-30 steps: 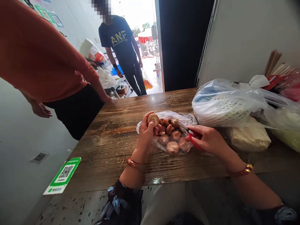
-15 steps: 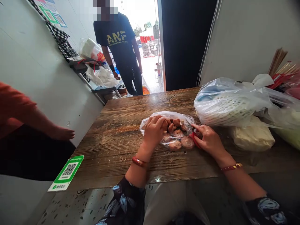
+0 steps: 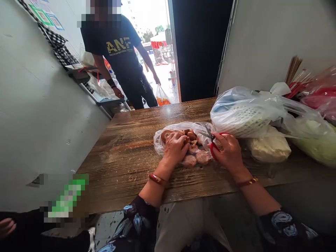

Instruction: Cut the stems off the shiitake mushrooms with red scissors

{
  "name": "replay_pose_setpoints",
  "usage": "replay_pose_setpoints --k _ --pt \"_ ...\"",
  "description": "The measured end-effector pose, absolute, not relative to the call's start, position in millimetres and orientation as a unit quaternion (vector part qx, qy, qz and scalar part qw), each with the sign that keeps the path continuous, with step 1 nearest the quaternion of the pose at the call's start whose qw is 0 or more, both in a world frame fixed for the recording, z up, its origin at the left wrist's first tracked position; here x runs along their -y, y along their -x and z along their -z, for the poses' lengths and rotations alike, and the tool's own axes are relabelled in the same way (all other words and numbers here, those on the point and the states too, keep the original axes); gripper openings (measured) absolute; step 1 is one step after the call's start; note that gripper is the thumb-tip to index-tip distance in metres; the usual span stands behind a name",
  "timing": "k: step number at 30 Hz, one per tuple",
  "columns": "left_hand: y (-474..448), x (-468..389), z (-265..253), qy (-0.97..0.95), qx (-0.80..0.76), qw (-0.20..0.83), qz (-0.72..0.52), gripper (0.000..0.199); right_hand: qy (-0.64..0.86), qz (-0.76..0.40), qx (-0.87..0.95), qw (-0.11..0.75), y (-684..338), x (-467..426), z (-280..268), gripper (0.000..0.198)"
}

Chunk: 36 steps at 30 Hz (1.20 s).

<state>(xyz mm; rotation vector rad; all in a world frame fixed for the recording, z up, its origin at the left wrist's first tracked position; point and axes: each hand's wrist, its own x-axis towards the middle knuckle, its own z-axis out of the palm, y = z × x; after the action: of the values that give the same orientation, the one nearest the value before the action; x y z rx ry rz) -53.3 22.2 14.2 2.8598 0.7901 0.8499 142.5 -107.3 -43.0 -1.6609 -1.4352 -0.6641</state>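
Brown shiitake-like mushrooms fill a clear plastic bag lying open on the wooden table. My left hand rests in the bag's mouth, its fingers curled down over a mushroom; the fingertips are partly hidden. In my right hand is a pair of scissors with red handles. The blades are spread and point up and left, above the right side of the bag. Several more mushrooms show through the plastic nearest me.
At right on the wooden table lie a netted item in a plastic bag, a pale wrapped bundle and bamboo skewers. A person in a dark T-shirt stands beyond, carrying a bag. Another person's hand shows lower left.
My left hand has lowered onto the mushrooms. The scissors have lifted and their blades are spread wider. The person at left has moved down, mostly out of view; the standing person's carried bag now shows.
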Motion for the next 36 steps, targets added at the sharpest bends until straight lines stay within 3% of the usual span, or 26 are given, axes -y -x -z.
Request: replay_pose_setpoints --k 7,16,22,28,36 --pt "46.6 -21.6 -5.0 -0.92 -0.315 -0.032 -0.231 0.013 0.655 0.253 0.573 0.424 -139.6 109.9 40.8 0.042" --pt "57.7 -25.3 -15.2 -0.778 -0.36 0.218 -0.467 0.013 0.661 0.206 0.529 0.49 -140.2 119.4 33.9 0.043" --pt "58.8 -27.2 -13.0 -0.784 -0.344 0.232 -0.461 0.014 0.653 0.163 0.516 0.53 -112.6 129.9 27.2 0.043" --pt "56.9 -24.0 -11.3 -0.824 -0.327 0.169 -0.431 0.034 0.632 0.014 0.606 0.483 -81.6 136.9 21.3 0.041" --pt "60.0 -26.2 -17.5 -0.728 -0.32 0.3 -0.526 0.028 0.673 -0.009 0.592 0.443 -89.7 140.3 42.3 0.044"
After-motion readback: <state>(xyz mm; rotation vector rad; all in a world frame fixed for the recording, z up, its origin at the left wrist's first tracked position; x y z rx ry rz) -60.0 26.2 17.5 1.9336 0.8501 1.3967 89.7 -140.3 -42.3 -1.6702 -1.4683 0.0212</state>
